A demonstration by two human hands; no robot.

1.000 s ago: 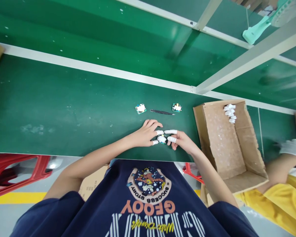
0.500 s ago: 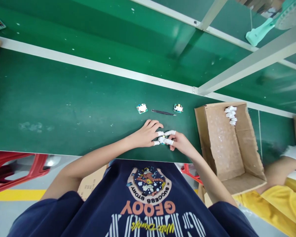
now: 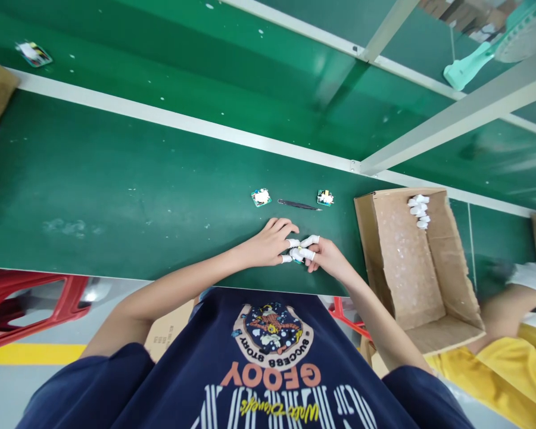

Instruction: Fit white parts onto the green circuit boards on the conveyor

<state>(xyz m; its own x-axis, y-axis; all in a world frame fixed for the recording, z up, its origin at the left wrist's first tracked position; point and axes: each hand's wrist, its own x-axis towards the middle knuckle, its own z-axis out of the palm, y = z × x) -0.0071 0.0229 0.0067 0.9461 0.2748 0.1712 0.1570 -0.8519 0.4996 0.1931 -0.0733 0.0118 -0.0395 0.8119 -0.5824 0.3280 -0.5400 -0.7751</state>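
A small circuit board (image 3: 297, 255) with white and yellow parts is held low over the green bench, close to my body. My left hand (image 3: 273, 243) grips its left side between thumb and a finger, both in white finger cots, with the other fingers stretched out. From the right, my right hand (image 3: 325, 252) pinches the board with two cot-covered fingers, which partly hide it. Beyond the hands lie black tweezers (image 3: 299, 205), between one circuit board (image 3: 261, 197) on the left and another circuit board (image 3: 325, 198) on the right.
An open cardboard box (image 3: 411, 262) stands on the right, with several white finger cots (image 3: 418, 211) on its side. Past the white rail sits another circuit board (image 3: 34, 53). At far right is a co-worker's gloved hand (image 3: 533, 280). A metal post (image 3: 446, 113) rises behind the box.
The view has shifted slightly, so the bench things appear a little further right. Both hands stay on the circuit board, with the right fingers slightly changed in position.
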